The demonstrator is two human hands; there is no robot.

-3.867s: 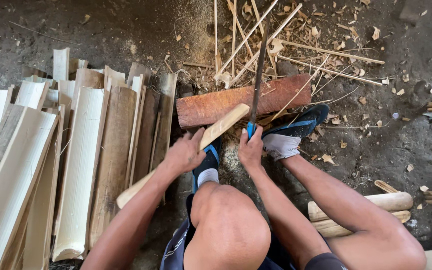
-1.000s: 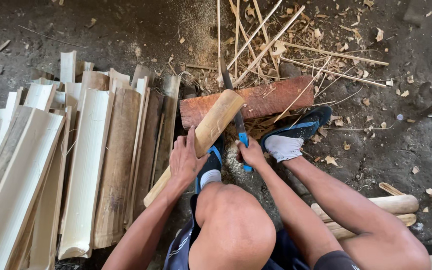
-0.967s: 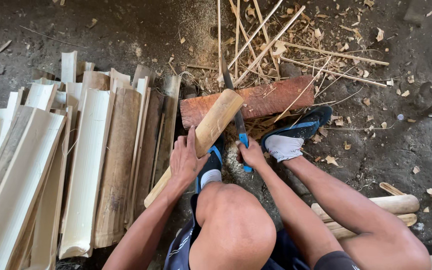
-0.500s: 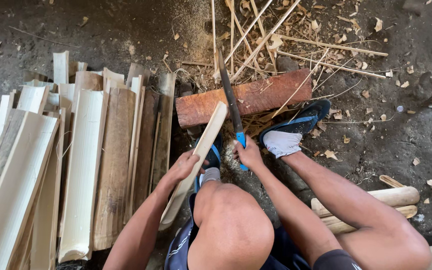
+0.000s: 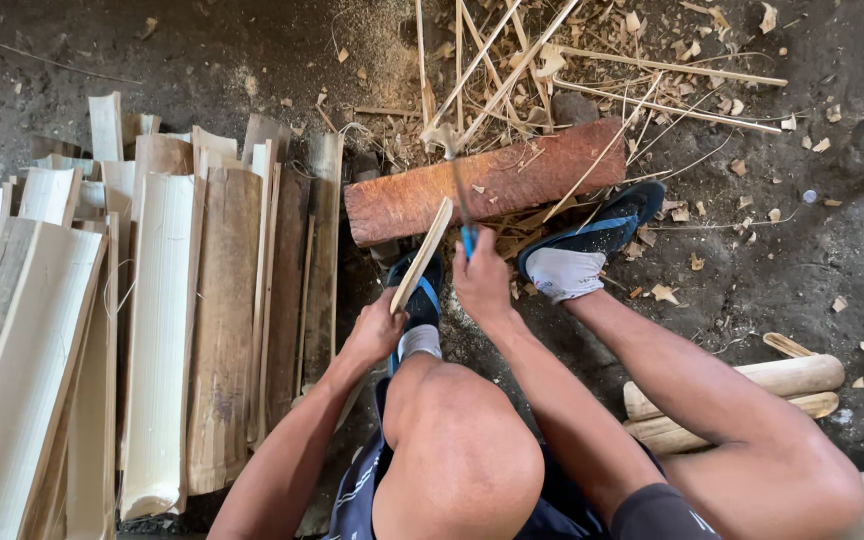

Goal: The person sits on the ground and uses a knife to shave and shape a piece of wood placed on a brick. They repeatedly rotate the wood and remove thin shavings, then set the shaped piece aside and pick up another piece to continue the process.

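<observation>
Against the near face of the reddish log block [image 5: 482,185], a pale bamboo slat [image 5: 422,255] stands on edge, its upper end leaning on the block and its lower end gripped in the left hand [image 5: 377,330], which is wrapped closed around it. The right hand [image 5: 482,285] is clenched on the blue handle of a long knife [image 5: 460,200], whose blade runs up over the block, just beside the slat's top. Judging by this, the splitting or trimming stroke is in hand, with the blade set close to the slat's end; the next move would call for a steady hold low on the slat, well short of the blade, and a cut kept along the grain.

Left of the block, a stack of split bamboo slabs [image 5: 162,330] lies close to the left forearm, so that elbow has little side room. Beyond the block, thin bamboo strips and shavings [image 5: 552,70] litter the ground. Near the block's right end, the foot in a blue shoe [image 5: 592,240] sits just beside the knife's path, an edge to mind. Farther right of the block, two round bamboo poles [image 5: 742,395] lie under the right arm, with bare dirt floor [image 5: 802,270] between them and the shoe.
</observation>
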